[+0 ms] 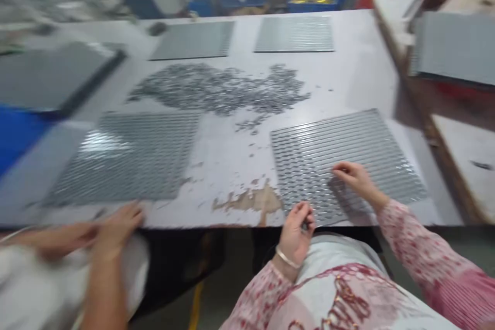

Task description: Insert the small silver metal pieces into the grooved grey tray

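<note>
Grey tray (371, 139) under right hand (353, 175), left hand (296, 229) at its near edge

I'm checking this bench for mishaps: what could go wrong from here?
The grey slotted metal tray under the right hand sits at the table edge, so a nudge might tip it off. Small pieces pinched in the left hand could drop into the lap. The co-worker's hands nearby might bump the loose pile of small grey parts.
</note>
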The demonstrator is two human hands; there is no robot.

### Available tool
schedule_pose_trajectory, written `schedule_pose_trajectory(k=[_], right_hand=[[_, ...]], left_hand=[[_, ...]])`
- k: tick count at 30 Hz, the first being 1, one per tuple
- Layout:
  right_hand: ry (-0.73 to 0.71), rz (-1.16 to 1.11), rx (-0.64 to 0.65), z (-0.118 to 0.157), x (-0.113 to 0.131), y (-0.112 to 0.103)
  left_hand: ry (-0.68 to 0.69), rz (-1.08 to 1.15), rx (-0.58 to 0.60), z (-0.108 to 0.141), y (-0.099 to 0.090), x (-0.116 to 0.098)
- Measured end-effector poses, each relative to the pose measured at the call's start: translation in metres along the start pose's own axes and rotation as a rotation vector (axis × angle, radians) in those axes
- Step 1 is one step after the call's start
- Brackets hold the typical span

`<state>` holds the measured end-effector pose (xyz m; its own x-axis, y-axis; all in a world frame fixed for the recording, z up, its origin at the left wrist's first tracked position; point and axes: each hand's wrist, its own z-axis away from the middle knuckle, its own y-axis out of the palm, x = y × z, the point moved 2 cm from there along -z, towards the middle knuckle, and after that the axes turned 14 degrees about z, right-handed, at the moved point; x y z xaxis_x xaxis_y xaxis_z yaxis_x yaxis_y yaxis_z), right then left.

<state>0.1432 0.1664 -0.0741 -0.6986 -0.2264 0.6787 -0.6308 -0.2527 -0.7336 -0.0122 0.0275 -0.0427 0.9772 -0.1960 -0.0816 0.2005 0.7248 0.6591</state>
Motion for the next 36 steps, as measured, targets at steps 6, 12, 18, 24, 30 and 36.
schedule_pose_trajectory(k=[6,12,18,24,30,36], right_hand=[[0.053,0.025,0.049,0.007,-0.01,-0.016],[-0.077,0.28,0.031,0.002,0.002,-0.005],[-0.042,0.416,0.047,-0.004,0.002,0.0],[-0.044,0.523,0.03,-0.003,0.007,0.003],[-0.082,0.545,0.038,-0.004,0.005,0.004],[-0.186,0.587,0.078,-0.01,0.001,0.0]], left_hand=[[-0.059,-0.061,-0.035,-0.012,-0.008,0.001],[-0.04,-0.064,-0.051,-0.01,-0.004,0.0],[-0.038,-0.051,-0.063,-0.011,-0.009,-0.001],[-0.045,-0.061,-0.056,-0.012,-0.011,0.0],[-0.049,-0.071,-0.066,-0.014,-0.012,0.001],[-0.049,-0.078,-0.068,-0.013,-0.009,0.002]])
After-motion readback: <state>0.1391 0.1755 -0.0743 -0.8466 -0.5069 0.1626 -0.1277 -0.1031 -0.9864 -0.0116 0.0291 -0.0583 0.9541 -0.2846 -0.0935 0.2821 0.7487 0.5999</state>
